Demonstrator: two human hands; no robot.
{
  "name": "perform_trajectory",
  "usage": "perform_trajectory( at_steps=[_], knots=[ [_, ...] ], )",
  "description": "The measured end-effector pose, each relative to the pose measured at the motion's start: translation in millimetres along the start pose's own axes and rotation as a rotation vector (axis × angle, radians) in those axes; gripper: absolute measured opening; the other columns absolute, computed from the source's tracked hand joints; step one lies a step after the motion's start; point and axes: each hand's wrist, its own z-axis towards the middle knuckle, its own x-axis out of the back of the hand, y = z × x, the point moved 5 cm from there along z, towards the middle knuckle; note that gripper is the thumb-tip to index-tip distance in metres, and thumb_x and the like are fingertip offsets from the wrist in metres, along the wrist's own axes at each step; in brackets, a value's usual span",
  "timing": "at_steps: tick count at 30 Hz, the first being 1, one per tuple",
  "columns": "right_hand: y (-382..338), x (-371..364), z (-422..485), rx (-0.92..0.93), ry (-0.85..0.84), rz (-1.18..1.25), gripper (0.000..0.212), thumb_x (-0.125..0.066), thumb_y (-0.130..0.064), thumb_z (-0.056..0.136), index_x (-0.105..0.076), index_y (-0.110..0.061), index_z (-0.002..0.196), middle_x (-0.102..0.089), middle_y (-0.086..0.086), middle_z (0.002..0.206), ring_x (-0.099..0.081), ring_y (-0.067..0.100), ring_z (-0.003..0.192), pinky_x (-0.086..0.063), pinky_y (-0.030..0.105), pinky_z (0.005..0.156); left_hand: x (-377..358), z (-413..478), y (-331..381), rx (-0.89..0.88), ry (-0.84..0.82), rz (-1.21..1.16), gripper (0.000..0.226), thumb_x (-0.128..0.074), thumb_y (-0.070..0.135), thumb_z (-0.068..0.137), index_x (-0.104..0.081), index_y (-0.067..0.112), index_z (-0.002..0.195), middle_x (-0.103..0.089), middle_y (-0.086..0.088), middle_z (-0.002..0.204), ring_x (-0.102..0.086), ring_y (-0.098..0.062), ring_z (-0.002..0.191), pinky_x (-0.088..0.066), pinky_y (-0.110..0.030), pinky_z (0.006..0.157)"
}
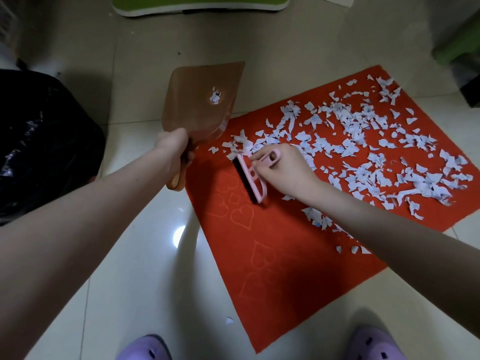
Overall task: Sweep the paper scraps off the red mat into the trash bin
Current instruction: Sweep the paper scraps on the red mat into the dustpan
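A red mat (280, 261) with embossed hearts lies on the tiled floor. Several white paper scraps (363, 141) cover its far and right part. My left hand (172, 149) grips the handle of a translucent brown dustpan (202, 100), held tilted above the floor at the mat's far left corner; a couple of scraps lie in its pan. My right hand (283, 170) holds a small pink brush (250, 178) with dark bristles, set on the mat at the near edge of the scrap pile. The trash bin (44, 141), lined with a black bag, stands at the left.
One stray scrap (229, 320) lies on the floor near my feet. My purple slippers (374, 344) show at the bottom edge. A green and white object (200, 5) sits at the far top, and a green item (459, 45) stands at the far right.
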Motion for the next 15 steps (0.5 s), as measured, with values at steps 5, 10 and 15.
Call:
perform_trajectory(
  at_steps=[5, 10, 15],
  knots=[
    [16.9, 19.6, 1.3, -0.109, 0.028, -0.221, 0.017, -0.057, -0.019, 0.090, -0.071, -0.011, 0.093, -0.071, 0.008, 0.081, -0.062, 0.010, 0.062, -0.053, 0.028, 0.060, 6.2, 1.2, 2.7, -0.011, 0.020, -0.024, 0.015, -0.040, 0.011, 0.092, -0.051, 0.012, 0.082, -0.053, -0.003, 0.059, -0.040, -0.011, 0.035, -0.033, -0.012, 0.035],
    [5.4, 50.5, -6.5, -0.103, 0.168, -0.022, 0.017, -0.057, -0.017, 0.088, -0.071, -0.010, 0.086, -0.071, 0.008, 0.074, -0.066, 0.023, 0.063, -0.056, 0.035, 0.060, 9.8, 5.1, 1.7, -0.023, 0.025, -0.034, 0.013, -0.041, 0.010, 0.091, -0.052, 0.011, 0.084, -0.054, -0.004, 0.060, -0.039, -0.010, 0.031, -0.033, -0.013, 0.034],
    [-5.2, 16.5, 19.4, -0.050, 0.179, 0.251, 0.012, -0.062, -0.013, 0.085, -0.072, -0.018, 0.084, -0.070, 0.001, 0.071, -0.067, 0.027, 0.067, -0.055, 0.049, 0.065, 10.6, 11.5, 2.5, -0.008, 0.029, -0.053, 0.014, -0.041, 0.011, 0.090, -0.051, 0.011, 0.080, -0.054, -0.003, 0.057, -0.040, -0.010, 0.032, -0.033, -0.013, 0.035]
  ],
)
